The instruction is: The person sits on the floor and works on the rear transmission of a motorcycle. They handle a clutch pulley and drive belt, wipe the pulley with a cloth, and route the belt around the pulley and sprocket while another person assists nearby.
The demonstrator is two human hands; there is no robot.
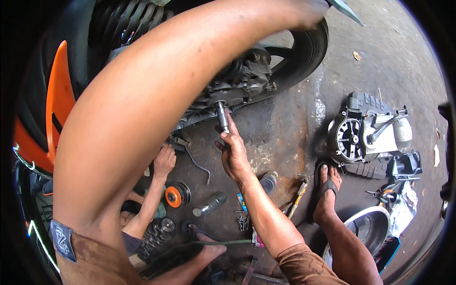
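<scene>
One hand [313,12] cut off above.

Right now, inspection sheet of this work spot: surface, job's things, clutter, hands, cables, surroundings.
Surface: stained grey concrete floor.
Job's things: socket tool on the scooter engine; removed engine cover lies apart at right.
Clutter: orange pulley part, coil spring, bolts, screwdriver, pliers, metal bowl.
Hands: right hand holds the socket tool's lower end; left hand out of frame, arm raised past the rear tyre. Another person's hand reaches under the engine.
Cables: nothing seen.
Surroundings: orange and black bodywork at left.
</scene>
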